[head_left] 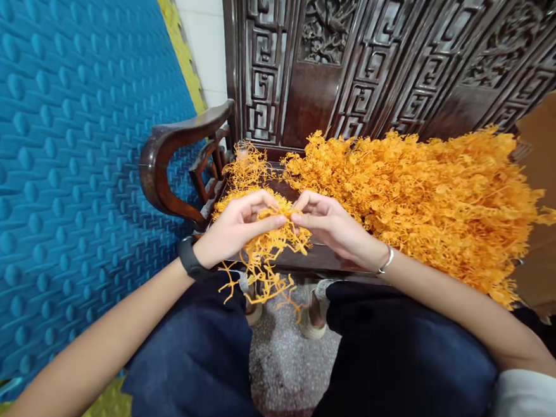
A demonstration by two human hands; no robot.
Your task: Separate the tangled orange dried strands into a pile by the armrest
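My left hand (234, 227) and my right hand (332, 227) meet in front of me, both with fingers pinched on a tangled clump of orange plastic sprigs (266, 254). Thin strands of the clump hang down below my hands toward my knees. A big heap of the same orange sprigs (429, 191) lies on the dark wooden bench seat (310, 260) to the right of my hands. A smaller loose bunch of the orange sprigs (249, 166) sits just behind my left hand. A black band is on my left wrist, a silver bracelet on my right.
The bench has a carved dark backrest (390, 42) and a curved armrest (174, 165) at the left. A blue bumpy foam mat (65, 153) stands at the left. Brown cardboard (554, 202) is at the right. My knees in dark trousers are below, over speckled floor (283, 360).
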